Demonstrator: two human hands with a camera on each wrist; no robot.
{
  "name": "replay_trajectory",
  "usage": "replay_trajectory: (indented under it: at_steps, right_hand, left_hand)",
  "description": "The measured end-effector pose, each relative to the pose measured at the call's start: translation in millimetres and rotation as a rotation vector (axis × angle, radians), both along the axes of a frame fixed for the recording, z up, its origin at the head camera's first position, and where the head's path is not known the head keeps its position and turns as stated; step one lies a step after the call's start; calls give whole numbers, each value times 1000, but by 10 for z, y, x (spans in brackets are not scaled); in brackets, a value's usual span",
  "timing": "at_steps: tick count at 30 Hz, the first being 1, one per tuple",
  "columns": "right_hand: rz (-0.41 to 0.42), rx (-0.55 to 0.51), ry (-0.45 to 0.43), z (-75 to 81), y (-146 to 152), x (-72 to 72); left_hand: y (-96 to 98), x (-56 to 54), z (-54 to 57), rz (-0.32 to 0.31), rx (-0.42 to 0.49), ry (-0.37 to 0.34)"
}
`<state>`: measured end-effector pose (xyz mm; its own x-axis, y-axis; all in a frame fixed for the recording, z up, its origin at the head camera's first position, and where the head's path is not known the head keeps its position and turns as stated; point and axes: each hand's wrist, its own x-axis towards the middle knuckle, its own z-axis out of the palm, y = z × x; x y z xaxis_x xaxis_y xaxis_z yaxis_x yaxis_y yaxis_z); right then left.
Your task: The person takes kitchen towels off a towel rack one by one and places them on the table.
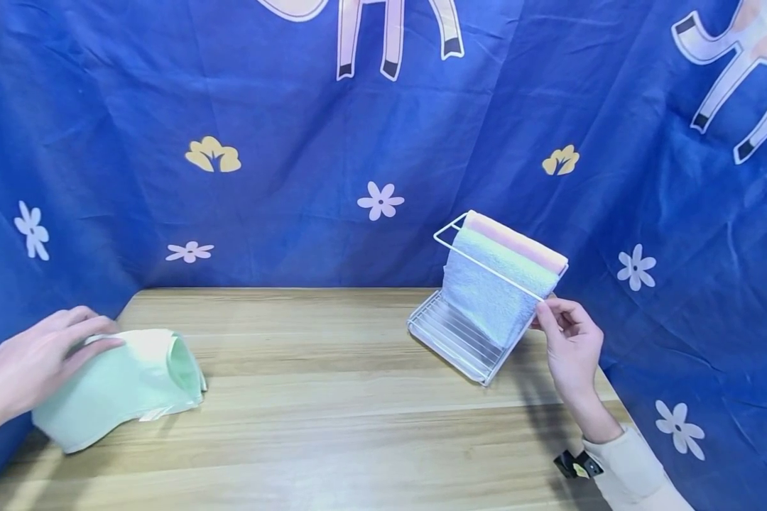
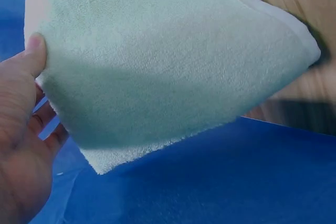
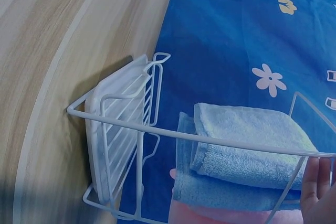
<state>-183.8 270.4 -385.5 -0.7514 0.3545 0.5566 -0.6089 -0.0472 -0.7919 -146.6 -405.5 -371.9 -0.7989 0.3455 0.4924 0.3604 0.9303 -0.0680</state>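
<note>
At the left side of the table, my left hand [image 1: 45, 358] holds a folded mint green towel [image 1: 124, 380]. The left wrist view shows the thumb on one face of that towel [image 2: 157, 61] and the fingers behind its edge. On the right, my right hand [image 1: 574, 348] pinches the upper wire at the near corner of a white wire rack [image 1: 455, 335]. Over the rack's upper bars hang a light blue towel [image 1: 486, 284] and a pink towel [image 1: 518, 240]. In the right wrist view the light blue towel [image 3: 252, 140] looks folded and thick.
The rack's base has a white tray [image 3: 97, 156] under its wires and stands on the wooden table [image 1: 307, 397]. A blue patterned curtain [image 1: 281, 177] closes off the back and both sides. The rack is near the table's right edge.
</note>
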Motion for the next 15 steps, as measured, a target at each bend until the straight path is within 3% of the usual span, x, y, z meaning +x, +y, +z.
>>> replay_trajectory:
  at_steps: [5,15]
  right_hand:
    - [2,-3,5,-4,5,-9]
    - [-3,-1,10,-8,1,-17]
  left_hand:
    - [45,-94,-6,25,3,-100]
    - [91,-334,-75,-1,-18,-115]
